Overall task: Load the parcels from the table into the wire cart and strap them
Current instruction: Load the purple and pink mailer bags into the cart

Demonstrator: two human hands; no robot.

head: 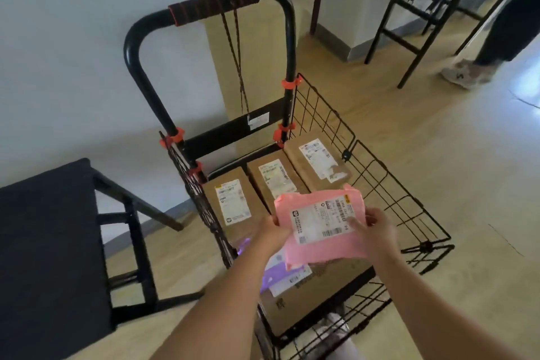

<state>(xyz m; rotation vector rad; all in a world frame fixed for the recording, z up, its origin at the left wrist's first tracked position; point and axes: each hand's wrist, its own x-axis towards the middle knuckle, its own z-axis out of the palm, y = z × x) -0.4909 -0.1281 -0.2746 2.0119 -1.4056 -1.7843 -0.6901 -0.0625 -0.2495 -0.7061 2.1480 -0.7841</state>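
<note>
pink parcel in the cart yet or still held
Still held: both hands, left and right, grip the pink parcel above the boxes.

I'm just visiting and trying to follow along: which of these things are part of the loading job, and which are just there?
Part of the job:
pink parcel, held by left hand and right hand
three cardboard boxes in the wire cart
elastic cord on its handle

Just there:
black table
bystander's shoe

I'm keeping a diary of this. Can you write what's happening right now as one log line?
stage: loading | left hand + right hand: holding pink parcel over wire cart | three brown boxes inside | strap cord: hanging, unused
</note>
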